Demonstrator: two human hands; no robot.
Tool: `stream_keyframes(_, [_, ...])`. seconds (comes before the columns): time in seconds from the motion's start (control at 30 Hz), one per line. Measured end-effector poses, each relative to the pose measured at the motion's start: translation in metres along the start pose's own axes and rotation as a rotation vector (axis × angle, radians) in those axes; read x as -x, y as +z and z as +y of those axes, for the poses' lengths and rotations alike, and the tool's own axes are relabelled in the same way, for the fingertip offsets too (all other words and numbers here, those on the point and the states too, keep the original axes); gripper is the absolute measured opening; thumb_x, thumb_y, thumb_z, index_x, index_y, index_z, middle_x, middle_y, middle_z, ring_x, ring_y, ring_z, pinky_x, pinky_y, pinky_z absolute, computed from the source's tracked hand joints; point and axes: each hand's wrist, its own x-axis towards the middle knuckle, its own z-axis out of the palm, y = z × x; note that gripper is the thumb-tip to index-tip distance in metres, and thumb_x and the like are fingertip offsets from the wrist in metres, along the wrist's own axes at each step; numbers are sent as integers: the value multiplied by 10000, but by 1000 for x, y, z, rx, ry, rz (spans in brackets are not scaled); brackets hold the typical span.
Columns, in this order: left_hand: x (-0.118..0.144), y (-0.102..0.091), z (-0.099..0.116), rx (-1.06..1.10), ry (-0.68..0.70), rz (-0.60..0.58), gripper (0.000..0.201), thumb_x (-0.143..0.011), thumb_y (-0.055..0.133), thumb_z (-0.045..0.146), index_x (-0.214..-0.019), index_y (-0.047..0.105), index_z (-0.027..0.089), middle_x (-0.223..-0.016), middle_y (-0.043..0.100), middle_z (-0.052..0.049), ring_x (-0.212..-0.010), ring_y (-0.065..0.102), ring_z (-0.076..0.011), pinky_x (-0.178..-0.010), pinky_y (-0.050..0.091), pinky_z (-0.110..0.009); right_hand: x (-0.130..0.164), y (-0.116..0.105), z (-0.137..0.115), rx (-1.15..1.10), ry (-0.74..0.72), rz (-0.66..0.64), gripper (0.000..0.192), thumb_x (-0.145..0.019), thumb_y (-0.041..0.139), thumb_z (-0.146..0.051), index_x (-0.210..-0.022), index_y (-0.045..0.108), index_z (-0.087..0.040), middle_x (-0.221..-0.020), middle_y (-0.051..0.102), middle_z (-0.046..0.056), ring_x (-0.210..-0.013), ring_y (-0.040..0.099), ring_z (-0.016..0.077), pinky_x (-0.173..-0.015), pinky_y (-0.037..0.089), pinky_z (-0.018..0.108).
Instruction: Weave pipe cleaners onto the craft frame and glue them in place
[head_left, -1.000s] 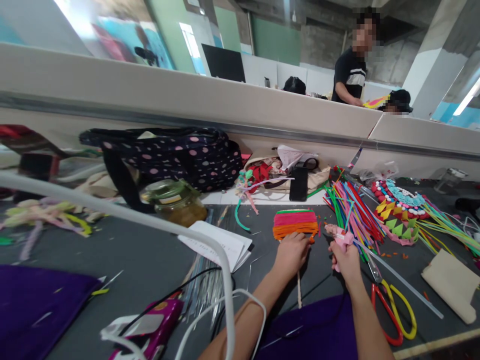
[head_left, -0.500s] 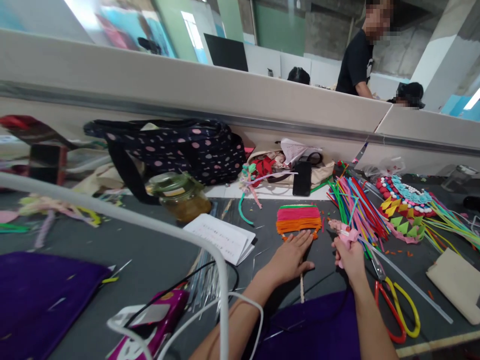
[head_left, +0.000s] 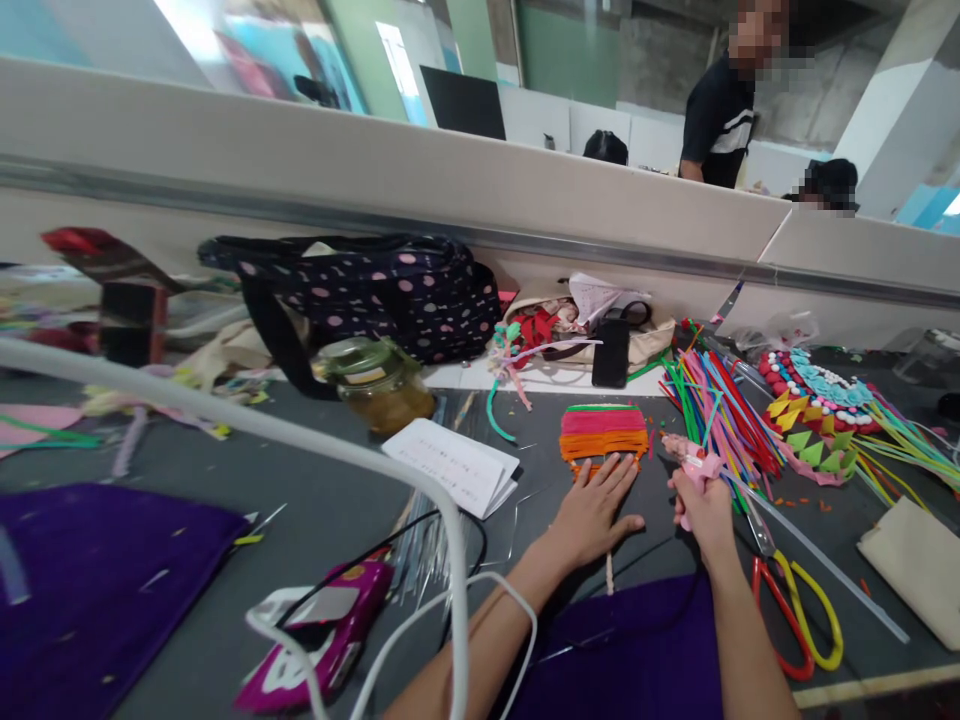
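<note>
My left hand (head_left: 596, 510) lies flat with fingers spread, its fingertips over the lower edge of a small panel of orange and pink strips (head_left: 604, 435) with a green top edge. A thin pale stick (head_left: 610, 572) shows below that hand. My right hand (head_left: 705, 510) is wrapped round a pink hot glue gun (head_left: 701, 468), its nozzle pointing up and left, just right of the panel. From the gun's back runs a long translucent glue stick (head_left: 825, 552). Scissors (head_left: 799, 610) with red and yellow handles lie beside my right forearm.
Coloured pipe cleaners (head_left: 731, 410) lie behind the glue gun, near a beaded, felted craft piece (head_left: 817, 385). Left of my hands are folded paper (head_left: 450, 465), a glass jar (head_left: 375, 385) and a magenta iron (head_left: 322, 640). A white cable (head_left: 420, 470) arches across the foreground. People are beyond the partition.
The view has shifted slightly, so the table's things sit further right. My left hand has slid a little right along the panel, fingers wider apart. A person beyond the partition has turned.
</note>
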Motion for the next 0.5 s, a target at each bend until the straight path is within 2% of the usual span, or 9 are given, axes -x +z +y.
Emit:
stream_keyframes(0.13, [1, 0, -1, 16, 9, 24, 745, -835, 310, 657, -1455, 206, 258, -1511, 270, -67, -1395, 187, -262, -1106, 123, -500, 0, 1, 1, -6, -9, 9, 350, -671, 619, -470, -689, 650, -122, -385, 516, -21, -310, 474, 100, -315, 392, 183])
stream_keyframes(0.27, [2, -11, -2, 100, 29, 73, 673, -852, 383, 592, -1423, 300, 246, -1479, 346, -81, -1372, 259, -254, -1100, 163, -489, 0, 0, 0, 3, 4, 3, 360, -675, 618, -478, -695, 645, -119, -396, 508, -29, -316, 476, 97, -316, 394, 183])
stream_keyframes(0.33, [3, -21, -6, 146, 24, 150, 514, -889, 401, 491, -1334, 448, 240, -1386, 488, -81, -1307, 381, -228, -1096, 197, -463, 1, -1, -1, 8, 10, 5, 357, -678, 616, -477, -711, 644, -122, -402, 502, -38, -324, 475, 95, -325, 409, 187])
stream_keyframes(0.4, [5, -29, -12, 179, -65, 293, 344, -925, 368, 359, -1127, 613, 227, -1197, 640, -67, -1164, 523, -199, -1056, 288, -411, 1, -1, -2, 4, 16, 12, 347, -683, 613, -472, -717, 640, -128, -404, 493, -46, -328, 471, 92, -328, 414, 187])
stream_keyframes(0.47, [7, -33, -20, 190, -212, 441, 290, -909, 386, 261, -1029, 645, 212, -1086, 680, -67, -1041, 583, -198, -956, 398, -364, 1, -1, -3, -6, 24, 13, 336, -687, 610, -467, -708, 633, -132, -406, 485, -50, -329, 466, 88, -323, 405, 181])
stream_keyframes(0.5, [7, -34, -23, 188, -267, 477, 273, -891, 400, 214, -1010, 646, 206, -1058, 683, -67, -1004, 593, -199, -912, 426, -346, 2, 0, -3, -8, 28, 11, 334, -689, 609, -465, -703, 631, -132, -407, 483, -50, -328, 463, 86, -319, 399, 178])
